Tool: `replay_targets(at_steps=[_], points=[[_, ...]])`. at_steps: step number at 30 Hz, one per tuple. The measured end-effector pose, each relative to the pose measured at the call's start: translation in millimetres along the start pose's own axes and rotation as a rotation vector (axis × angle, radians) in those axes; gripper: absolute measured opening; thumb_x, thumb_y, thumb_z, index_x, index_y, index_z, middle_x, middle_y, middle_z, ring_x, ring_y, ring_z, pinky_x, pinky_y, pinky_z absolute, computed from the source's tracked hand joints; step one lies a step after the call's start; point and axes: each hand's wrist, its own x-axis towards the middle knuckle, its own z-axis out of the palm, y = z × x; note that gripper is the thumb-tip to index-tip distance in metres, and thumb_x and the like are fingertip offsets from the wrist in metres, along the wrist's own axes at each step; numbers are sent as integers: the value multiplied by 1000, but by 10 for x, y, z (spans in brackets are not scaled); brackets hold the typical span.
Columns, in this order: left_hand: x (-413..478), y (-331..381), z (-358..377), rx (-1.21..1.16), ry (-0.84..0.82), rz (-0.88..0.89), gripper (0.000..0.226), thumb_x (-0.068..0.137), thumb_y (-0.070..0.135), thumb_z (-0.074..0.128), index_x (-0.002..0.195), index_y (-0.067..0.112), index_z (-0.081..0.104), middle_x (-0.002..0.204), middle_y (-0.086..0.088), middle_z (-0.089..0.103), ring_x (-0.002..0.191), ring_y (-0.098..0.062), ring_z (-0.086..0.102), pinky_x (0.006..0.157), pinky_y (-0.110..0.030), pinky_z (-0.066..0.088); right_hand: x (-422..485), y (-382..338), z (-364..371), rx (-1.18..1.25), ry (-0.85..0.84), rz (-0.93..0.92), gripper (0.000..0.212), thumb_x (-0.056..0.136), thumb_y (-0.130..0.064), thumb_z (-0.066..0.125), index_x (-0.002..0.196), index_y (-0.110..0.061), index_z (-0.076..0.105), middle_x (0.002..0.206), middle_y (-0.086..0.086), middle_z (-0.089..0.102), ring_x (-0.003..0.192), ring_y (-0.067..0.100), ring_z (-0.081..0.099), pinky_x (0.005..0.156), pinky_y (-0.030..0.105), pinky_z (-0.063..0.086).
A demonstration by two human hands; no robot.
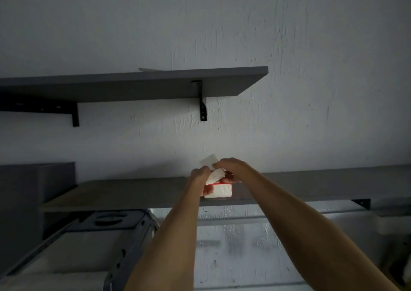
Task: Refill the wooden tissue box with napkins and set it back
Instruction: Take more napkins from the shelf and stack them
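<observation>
- Napkins (214, 176) fan out white between my two hands, just above the red-and-white pack (219, 190), which sits at the front edge of the lower shelf (133, 192). The wooden tissue box is nowhere in view.
- My left hand (200, 176) is curled round the left end of the pack, and my right hand (231, 168) pinches the napkins from the top and right. A white flap (209, 160) sticks up behind my knuckles.
- The pack is right at the shelf's lip, so a sideways tug could drag it over the edge and drop it toward the metal rack (111, 224) below.
- The sheets look thin and loosely fanned. If my pinch catches only some of them, I expect the rest to slide apart, scatter or crumple.
- I am reaching up with both arms stretched out in dim light, and my fingertips are hidden from me, so I could misjudge how much I hold.
- The lower shelf is a flat grey board on a black bracket (361, 202).
- An upper shelf (133, 86) hangs above it on the rough white wall (311, 68).
- A grey box (33, 190) stands at the left end.
</observation>
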Motion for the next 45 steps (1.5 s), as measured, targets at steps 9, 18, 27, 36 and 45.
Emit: replay_targets(at_steps=[9,18,27,36,45], points=[[-383,47,-174,-24,59,198,34,86,34,57,105,6,62,83,-8,64,61,-16,54,52,-24,44,-300,159,10,439,-99,-270,37,85,-12,69,116,5,59,111,23,65,100,38,66,90,48,56],[-1291,-421,-54,-592,-454,495,22,89,16,60,109,9,61,100,-7,68,93,-19,62,86,-32,46,-1412,797,134,807,-70,-613,44,91,-22,59,130,-4,54,122,24,62,110,36,61,94,45,47],[-2102,-1763,438,-346,-400,660,44,90,23,57,129,22,36,132,-4,54,119,-14,56,92,-25,52,-2455,2219,147,718,50,-553,51,93,-11,57,141,-13,40,128,20,62,117,39,60,95,50,51],[-2726,-2626,957,-143,-481,692,27,93,13,49,117,23,42,116,-1,54,110,-7,55,93,-19,43,-2942,3496,-692,456,22,-488,85,77,-6,78,148,-11,31,138,28,46,129,48,45,105,61,41],[-3050,-2854,2228,77,-573,680,31,98,9,45,126,18,34,119,13,50,113,9,48,96,-8,36,-3171,4239,-2069,120,39,-539,87,78,-14,75,150,-24,27,137,6,51,127,15,51,101,34,49]])
